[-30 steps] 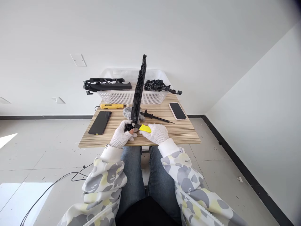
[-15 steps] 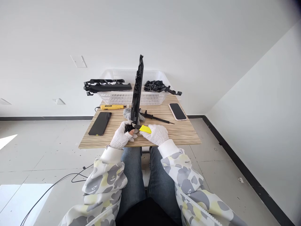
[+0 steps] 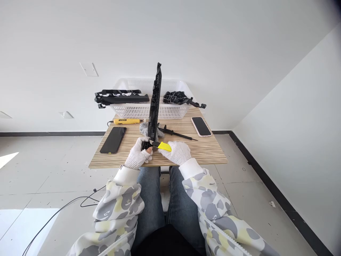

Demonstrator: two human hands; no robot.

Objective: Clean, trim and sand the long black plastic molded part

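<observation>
A long black plastic part (image 3: 155, 103) stands nearly upright over the table, its lower end in my left hand (image 3: 138, 153). That hand wears a white knitted glove with bare fingertips and is closed around the part. My right hand (image 3: 178, 153), also gloved, is closed on a yellow utility knife (image 3: 164, 146). The knife points left, its blade end touching or very close to the lower end of the black part. Behind the part lies a grey speckled glove or cloth (image 3: 144, 128), partly hidden.
A white basket (image 3: 170, 111) at the back carries more black plastic parts (image 3: 125, 99) on its rim. On the striped table (image 3: 210, 153) lie a yellow corded tool (image 3: 126, 121), a dark phone (image 3: 113, 140), a second phone (image 3: 201, 126) and a thin black tool (image 3: 176, 133).
The upper end of the black part has tipped very slightly left. Fingers of my left hand have drawn in a little under it. The knife has hardly moved.
</observation>
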